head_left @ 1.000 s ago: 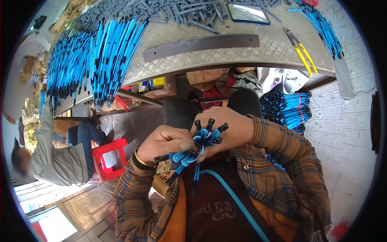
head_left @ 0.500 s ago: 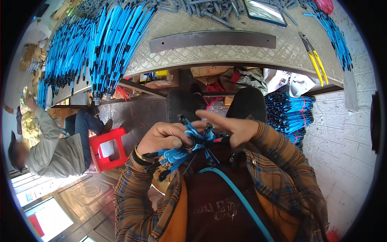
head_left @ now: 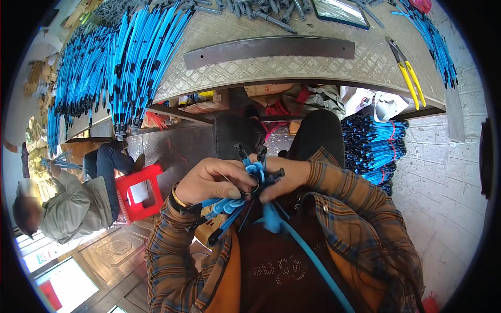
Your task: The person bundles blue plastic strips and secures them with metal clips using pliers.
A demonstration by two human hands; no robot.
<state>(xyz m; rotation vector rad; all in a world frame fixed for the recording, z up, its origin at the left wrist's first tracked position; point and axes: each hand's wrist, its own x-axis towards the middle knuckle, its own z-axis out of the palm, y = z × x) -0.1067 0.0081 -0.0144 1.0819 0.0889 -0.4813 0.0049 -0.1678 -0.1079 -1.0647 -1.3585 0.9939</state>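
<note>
In front of my body, my left hand (head_left: 206, 182) is closed on a bundle of blue umbrella ribs (head_left: 225, 205) with black joints. The ribs fan out to the lower left and upward past its fingers. A dark round ring (head_left: 253, 185) shows by its fingertips, and a thin pale strand (head_left: 229, 179) runs by its thumb. My right hand (head_left: 288, 175) is closed round the same bundle from the other side, its thumb low near the black ends. Most of its fingers are hidden behind the ribs. A blue tube-like strip (head_left: 308, 250) hangs down across my chest.
Stacks of blue ribs (head_left: 138, 57) cover the table's left end. A dark metal bar (head_left: 271, 50), yellow-handled pliers (head_left: 408, 78) and grey plastic parts (head_left: 276, 20) lie on the tabletop. Tied rib bundles (head_left: 373, 146) stand below right. A seated person (head_left: 78, 203) is near a red stool (head_left: 138, 193).
My right hand, raised with fingers stretched out before, has come down and closed on the bundle. The left hand keeps its hold. The seated person's arm has lowered.
</note>
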